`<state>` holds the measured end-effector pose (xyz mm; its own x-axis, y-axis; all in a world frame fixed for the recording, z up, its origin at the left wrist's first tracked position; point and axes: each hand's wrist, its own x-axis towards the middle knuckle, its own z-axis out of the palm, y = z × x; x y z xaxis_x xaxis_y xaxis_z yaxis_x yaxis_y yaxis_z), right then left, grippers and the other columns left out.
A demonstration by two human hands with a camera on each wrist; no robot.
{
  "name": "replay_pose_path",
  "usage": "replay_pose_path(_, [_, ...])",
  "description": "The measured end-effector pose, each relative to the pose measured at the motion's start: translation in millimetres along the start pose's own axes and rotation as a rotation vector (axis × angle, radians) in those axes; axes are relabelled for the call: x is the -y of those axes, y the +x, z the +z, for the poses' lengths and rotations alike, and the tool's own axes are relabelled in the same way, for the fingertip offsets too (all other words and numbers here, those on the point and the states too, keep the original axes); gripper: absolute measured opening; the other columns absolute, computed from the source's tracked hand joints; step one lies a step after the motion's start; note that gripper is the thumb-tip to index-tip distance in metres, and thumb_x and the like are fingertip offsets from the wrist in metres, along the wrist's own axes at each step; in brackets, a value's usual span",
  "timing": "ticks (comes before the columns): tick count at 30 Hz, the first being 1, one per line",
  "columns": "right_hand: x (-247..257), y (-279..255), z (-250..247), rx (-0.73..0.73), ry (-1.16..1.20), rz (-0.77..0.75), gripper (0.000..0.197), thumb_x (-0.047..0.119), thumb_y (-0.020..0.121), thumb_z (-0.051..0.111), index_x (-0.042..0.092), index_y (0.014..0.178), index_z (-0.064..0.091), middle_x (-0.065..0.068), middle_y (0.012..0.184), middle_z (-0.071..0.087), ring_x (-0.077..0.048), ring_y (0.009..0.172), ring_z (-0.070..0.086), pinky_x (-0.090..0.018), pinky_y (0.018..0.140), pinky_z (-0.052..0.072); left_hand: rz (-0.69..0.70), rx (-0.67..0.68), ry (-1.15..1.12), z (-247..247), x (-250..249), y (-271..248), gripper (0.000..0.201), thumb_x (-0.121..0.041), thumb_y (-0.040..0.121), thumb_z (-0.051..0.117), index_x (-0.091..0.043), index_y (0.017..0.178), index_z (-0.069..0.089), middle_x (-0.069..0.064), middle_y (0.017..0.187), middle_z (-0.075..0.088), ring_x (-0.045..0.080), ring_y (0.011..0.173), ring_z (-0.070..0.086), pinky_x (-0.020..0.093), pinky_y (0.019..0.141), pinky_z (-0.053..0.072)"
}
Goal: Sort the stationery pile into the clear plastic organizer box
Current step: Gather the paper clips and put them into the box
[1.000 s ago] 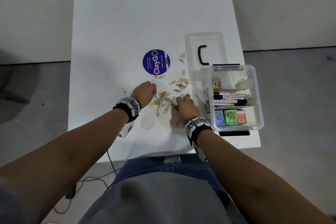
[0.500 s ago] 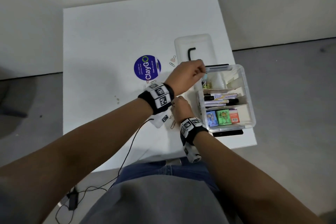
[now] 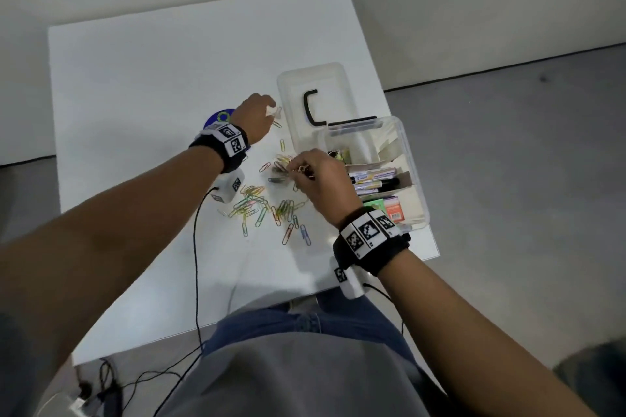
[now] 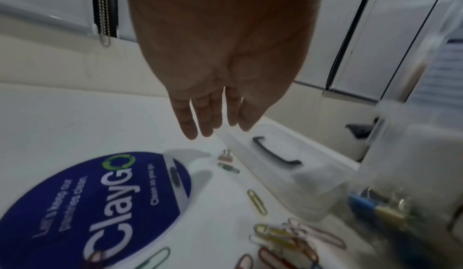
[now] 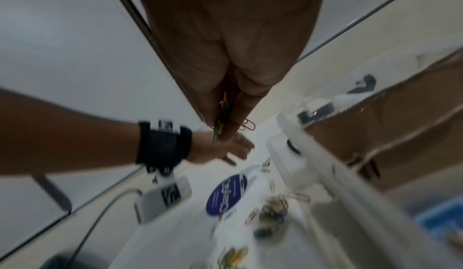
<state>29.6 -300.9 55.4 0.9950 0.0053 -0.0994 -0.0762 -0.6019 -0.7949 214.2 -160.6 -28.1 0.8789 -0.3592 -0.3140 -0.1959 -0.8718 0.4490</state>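
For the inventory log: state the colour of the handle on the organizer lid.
Black, on the clear lid; the handle shows best in the left wrist view.

Even, soft overhead light; the table (image 3: 169,78) reads bright white, with faint shadows under the forearms toward 6 o'clock; no hard glare. The head view is fairly sharp at centre, its straight edges bowing toward the rim. The left wrist view is soft, the sticker (image 4: 100,204) smeared at 7 o'clock. The right wrist view is heavily motion-blurred, worst from 3 to 6 o'clock.
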Motion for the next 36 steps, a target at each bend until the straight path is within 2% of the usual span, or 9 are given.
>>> replay_pose_path(3, [-5.1, 8.2, -34.3, -0.149, 0.067, 0.060, 0.014, 0.015, 0.088, 0.065, 0.009, 0.099, 0.070, -0.003, 0.101, 0.070, -0.013, 0.084, 0.065, -0.021, 0.078, 0.053, -0.012, 0.124, 0.072, 18.8, -2.0, 13.5, 0.047, -0.013, 0.094, 0.050, -0.003, 0.139, 0.041, 0.018, 0.147, 0.035, 0.036, 0.130, 0.043, 0.042, 0.107, 0.038])
replay_pose_path(8, [-51.9, 23.2, -78.7, -0.329, 0.035, 0.269, 0.008, 0.014, 0.087, 0.062, 0.016, 0.093, 0.068, 0.001, 0.092, 0.070, -0.013, 0.079, 0.067, -0.026, 0.073, 0.055, -0.033, 0.202, 0.157, 36.7, -16.2, 26.4, 0.058, -0.009, 0.095, 0.046, 0.002, 0.147, 0.023, 0.023, 0.150, 0.027, 0.038, 0.138, 0.031, 0.044, 0.113, 0.029])
replay_pose_path(12, [-82.6, 28.7, -86.0, -0.292, -0.121, 0.357, 0.013, 0.007, 0.087, 0.060, 0.010, 0.095, 0.070, -0.005, 0.104, 0.071, -0.018, 0.091, 0.067, -0.019, 0.077, 0.049, 0.010, 0.134, 0.260, 46.5, -3.6, 9.0, 0.054, -0.001, 0.097, 0.040, 0.001, 0.148, 0.023, 0.018, 0.158, 0.018, 0.032, 0.145, 0.021, 0.048, 0.116, 0.026])
replay_pose_path(14, [-93.2, 29.7, -83.0, -0.239, -0.181, 0.382, 0.015, 0.007, 0.088, 0.058, 0.010, 0.097, 0.070, -0.008, 0.106, 0.070, -0.021, 0.096, 0.066, -0.018, 0.077, 0.044, 0.006, 0.071, 0.253, 55.7, 6.4, -3.9, 0.051, -0.001, 0.097, 0.043, -0.005, 0.147, 0.032, 0.015, 0.157, 0.025, 0.033, 0.143, 0.027, 0.049, 0.114, 0.031])
replay_pose_path(17, [-99.7, 32.0, -77.6, -0.112, -0.270, 0.384, 0.020, 0.006, 0.089, 0.053, 0.011, 0.100, 0.070, -0.010, 0.105, 0.071, -0.026, 0.098, 0.066, -0.025, 0.082, 0.048, -0.012, -0.035, 0.312, 68.9, 9.0, -27.1, 0.034, -0.004, 0.092, 0.052, -0.009, 0.126, 0.052, 0.017, 0.132, 0.047, 0.036, 0.117, 0.049, 0.048, 0.090, 0.048])
replay_pose_path(20, [-93.4, 34.4, -78.3, -0.033, -0.320, 0.368, 0.025, 0.008, 0.093, 0.048, 0.011, 0.107, 0.069, -0.013, 0.108, 0.070, -0.029, 0.100, 0.064, -0.028, 0.083, 0.047, -0.027, -0.072, 0.327, 77.6, 12.5, -43.8, 0.027, 0.006, 0.083, 0.053, -0.008, 0.107, 0.054, 0.018, 0.110, 0.055, 0.034, 0.097, 0.054, 0.042, 0.077, 0.047])
replay_pose_path(25, [-92.9, 28.4, -86.5, -0.188, -0.359, 0.288, 0.031, 0.004, 0.091, 0.043, 0.015, 0.108, 0.067, -0.010, 0.112, 0.068, -0.029, 0.099, 0.065, -0.036, 0.085, 0.054, -0.100, -0.072, 0.217, 76.6, 16.6, -55.6, 0.031, 0.003, 0.088, 0.052, -0.008, 0.116, 0.054, 0.019, 0.110, 0.058, 0.036, 0.098, 0.057, 0.043, 0.082, 0.047])
replay_pose_path(29, [-100.6, 16.2, -91.3, -0.370, -0.392, 0.278, 0.039, -0.006, 0.083, 0.047, 0.009, 0.115, 0.062, -0.014, 0.122, 0.055, -0.031, 0.112, 0.054, -0.033, 0.091, 0.045, -0.188, 0.007, 0.177, 71.2, 23.0, -58.1, 0.027, 0.003, 0.091, 0.050, -0.004, 0.116, 0.054, 0.022, 0.116, 0.054, 0.038, 0.101, 0.058, 0.045, 0.085, 0.052])
replay_pose_path(36, [-100.5, 2.1, -87.0, -0.298, -0.265, 0.416, 0.060, -0.008, 0.086, 0.041, 0.019, 0.140, 0.039, -0.012, 0.137, 0.048, -0.033, 0.109, 0.058, -0.035, 0.085, 0.047, -0.205, 0.018, 0.062, 60.3, 10.7, -64.9, 0.024, 0.001, 0.091, 0.051, -0.005, 0.114, 0.057, 0.020, 0.113, 0.058, 0.035, 0.097, 0.060, 0.038, 0.078, 0.050])
